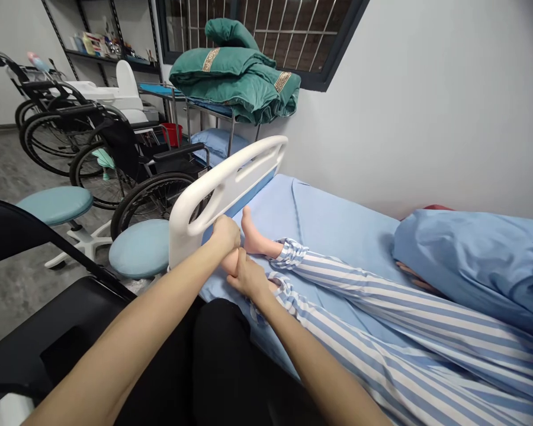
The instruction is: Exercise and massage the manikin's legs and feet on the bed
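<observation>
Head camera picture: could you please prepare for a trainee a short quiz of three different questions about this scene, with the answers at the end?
1. Multiple choice: the left hand and right hand are both placed on
a) a folded pillow
b) the lying person's nearer foot and ankle
c) a wheelchair armrest

2. True or false: the lying person wears plain black trousers.

3. Count: how many round stool seats show on the picture's left side?

Key: 1. b. 2. False; the trousers are striped blue and white. 3. Two.
</observation>
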The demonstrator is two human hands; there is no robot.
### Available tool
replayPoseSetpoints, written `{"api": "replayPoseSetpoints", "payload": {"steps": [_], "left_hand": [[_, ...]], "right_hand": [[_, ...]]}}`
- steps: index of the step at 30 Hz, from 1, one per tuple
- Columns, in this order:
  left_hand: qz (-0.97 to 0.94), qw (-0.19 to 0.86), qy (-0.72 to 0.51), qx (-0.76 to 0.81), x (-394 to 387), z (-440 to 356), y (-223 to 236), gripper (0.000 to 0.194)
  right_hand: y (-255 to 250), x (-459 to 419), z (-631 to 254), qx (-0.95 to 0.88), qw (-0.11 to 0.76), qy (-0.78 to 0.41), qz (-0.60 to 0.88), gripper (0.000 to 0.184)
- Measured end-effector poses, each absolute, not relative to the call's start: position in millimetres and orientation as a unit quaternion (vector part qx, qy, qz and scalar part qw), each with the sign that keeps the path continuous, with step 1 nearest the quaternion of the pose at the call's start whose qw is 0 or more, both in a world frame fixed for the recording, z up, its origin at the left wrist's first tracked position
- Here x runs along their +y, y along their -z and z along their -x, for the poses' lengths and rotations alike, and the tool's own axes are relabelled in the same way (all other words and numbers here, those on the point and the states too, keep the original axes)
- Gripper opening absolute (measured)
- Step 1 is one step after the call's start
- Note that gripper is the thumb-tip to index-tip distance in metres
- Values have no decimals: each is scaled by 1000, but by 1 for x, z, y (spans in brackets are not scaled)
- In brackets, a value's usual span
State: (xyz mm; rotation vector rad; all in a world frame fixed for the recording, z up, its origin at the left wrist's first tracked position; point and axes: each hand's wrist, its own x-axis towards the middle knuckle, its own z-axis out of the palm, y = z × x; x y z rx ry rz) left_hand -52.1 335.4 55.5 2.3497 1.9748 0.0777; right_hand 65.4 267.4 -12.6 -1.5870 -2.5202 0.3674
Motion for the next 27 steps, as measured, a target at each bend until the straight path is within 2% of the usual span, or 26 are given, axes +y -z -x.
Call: {"api": "replayPoseSetpoints", "payload": {"steps": [4,11,14,21,24,27], "left_hand": [[-756,-19,-22,654,318,56,-60,25],[-653,-83,-220,720,284,64,-36,39],[-640,-80,-261,718,271,70,-23,44],[-674,-10,-206,710,259,94,-31,53],[-675,87,-274,680,263,103,-39,50],[-639,234,-322,657,273,111,-39,62]], "right_hand": [[10,266,-65,-838,64,-114,530,58],[10,265,-65,-834,81,-115,533,54],[13,266,-65,-832,94,-125,532,57],[11,265,-66,-828,144,-154,520,60],[6,271,-69,-814,213,-230,489,43],[0,285,-76,-773,310,-273,481,30]]}}
